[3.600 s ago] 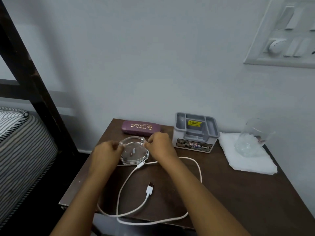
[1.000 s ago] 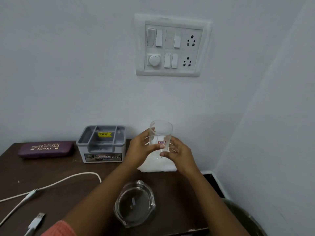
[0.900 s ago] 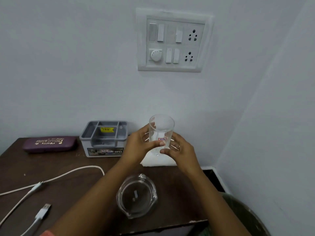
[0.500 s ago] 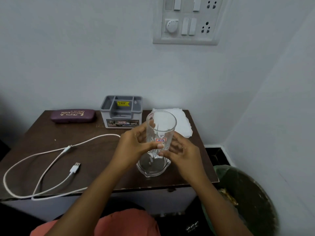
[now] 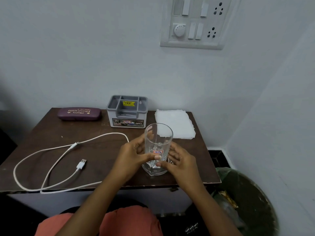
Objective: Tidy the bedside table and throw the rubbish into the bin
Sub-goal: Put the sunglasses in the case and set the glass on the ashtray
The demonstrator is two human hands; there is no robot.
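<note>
A clear drinking glass (image 5: 158, 140) with a small red-edged sticker stands upright over the glass ashtray (image 5: 154, 171) near the front right of the brown bedside table (image 5: 51, 133). My left hand (image 5: 132, 156) grips the glass from the left and my right hand (image 5: 179, 160) grips it from the right, low on its body. Whether the glass rests in the ashtray or hangs just above it, I cannot tell. A dark green bin (image 5: 252, 201) with rubbish inside sits on the floor right of the table.
A folded white tissue (image 5: 175, 123) lies at the back right. A grey organiser box (image 5: 127, 111) and a purple spectacle case (image 5: 79, 113) stand along the wall. A white USB cable (image 5: 51, 160) loops over the left half. A switchboard (image 5: 194, 23) is on the wall.
Both hands lifted the glass off the tissue and brought it toward me and down over the ashtray. Before that the ashtray was moved from the table's left to its front right.
</note>
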